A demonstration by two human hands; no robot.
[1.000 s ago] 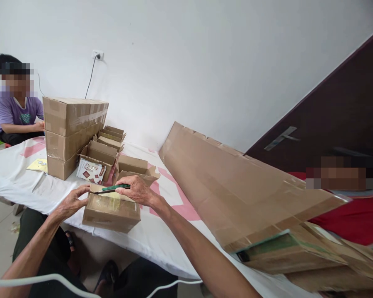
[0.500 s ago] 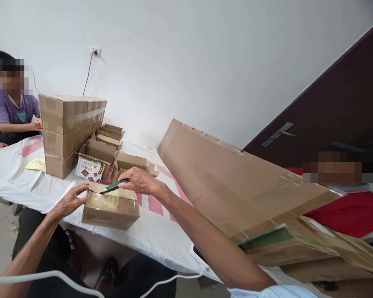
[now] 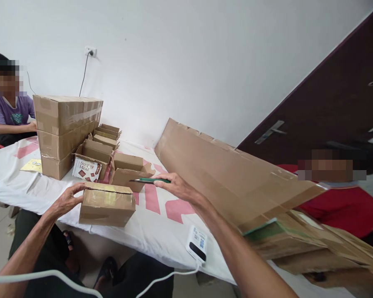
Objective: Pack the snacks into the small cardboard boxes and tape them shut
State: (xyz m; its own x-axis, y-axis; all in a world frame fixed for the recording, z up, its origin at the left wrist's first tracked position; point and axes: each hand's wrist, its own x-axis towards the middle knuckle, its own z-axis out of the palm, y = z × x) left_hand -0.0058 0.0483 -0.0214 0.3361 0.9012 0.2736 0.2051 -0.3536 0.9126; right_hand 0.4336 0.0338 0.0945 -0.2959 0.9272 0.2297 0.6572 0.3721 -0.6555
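A small taped cardboard box (image 3: 107,205) lies near the front edge of the white-covered table (image 3: 161,231). My left hand (image 3: 66,198) rests against its left end, fingers on the top corner. My right hand (image 3: 174,186) grips a green-handled utility knife (image 3: 151,180) and hovers to the right of the box, above the table, with the blade pointing left and clear of the box top.
Open small cartons (image 3: 102,151) and a stack of sealed boxes (image 3: 65,128) stand behind. A long flat cardboard slab (image 3: 230,174) leans at the right over more cardboard. A white device (image 3: 196,244) with a cable lies at the table edge. A person in purple (image 3: 6,111) sits far left.
My right hand has drawn the knife off the box top and moved it to the right, away from the box. My left hand stays on the box's left end.
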